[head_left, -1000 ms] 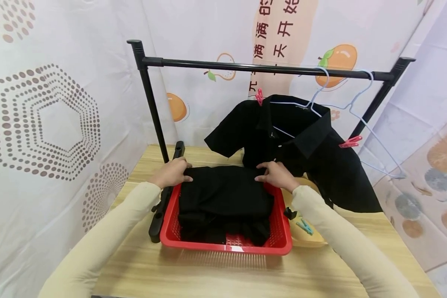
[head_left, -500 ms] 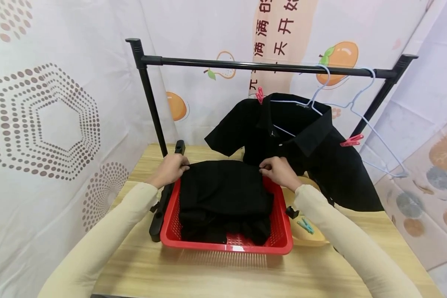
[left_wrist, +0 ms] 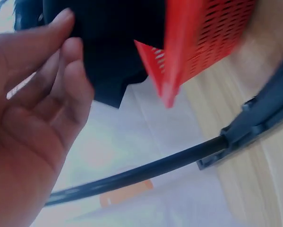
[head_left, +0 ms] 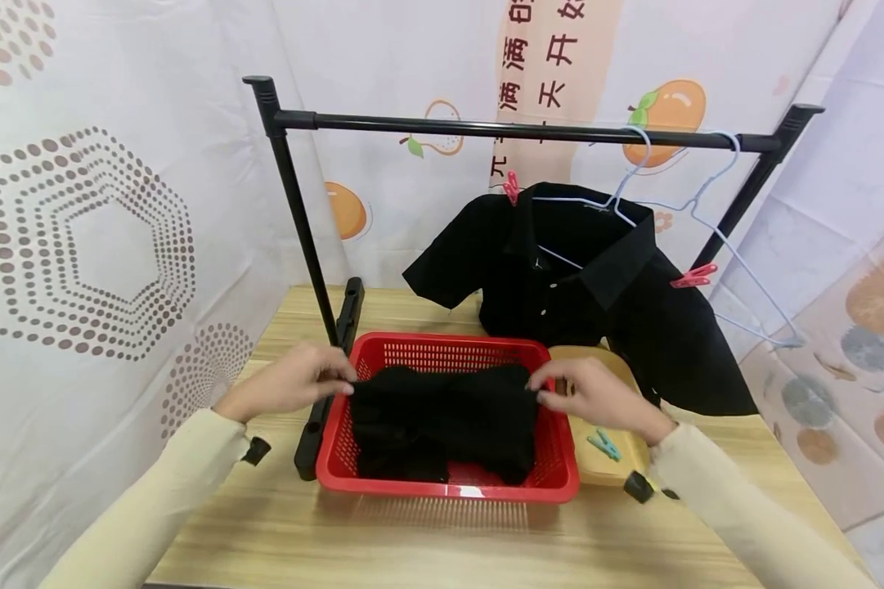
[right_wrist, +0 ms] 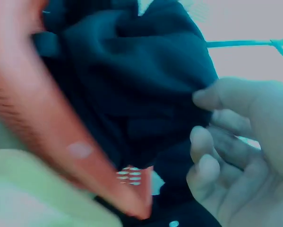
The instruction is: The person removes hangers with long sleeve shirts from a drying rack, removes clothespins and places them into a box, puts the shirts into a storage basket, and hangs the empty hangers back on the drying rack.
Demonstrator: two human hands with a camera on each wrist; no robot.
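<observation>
Black garments, folded, lie in a red basket [head_left: 449, 489]. By its upper corners, a piece of black cloth [head_left: 442, 421] is held up between my two hands. The left hand [head_left: 298, 380] pinches the left corner with thumb and fingertips; the left wrist view shows the cloth's dark edge at the fingertips [left_wrist: 72, 49]. My right hand [head_left: 599, 393] pinches the opposite corner, and in the right wrist view thumb and index finger meet at the cloth [right_wrist: 146, 80]. What kind of garment it is stays hidden in the folds.
Behind the basket stands a black rack [head_left: 486, 128]. A black collared shirt [head_left: 559, 278] hangs there on a blue hanger with pink clips [head_left: 695, 276]. Beside it hangs a bare hanger [head_left: 751, 282]. Right of the basket, a yellow tray [head_left: 596, 470] holds a teal clip [head_left: 605, 444].
Both hands have come down and toward the viewer, drawing the cloth's upper edge with them. The basket's back wall has come into view.
</observation>
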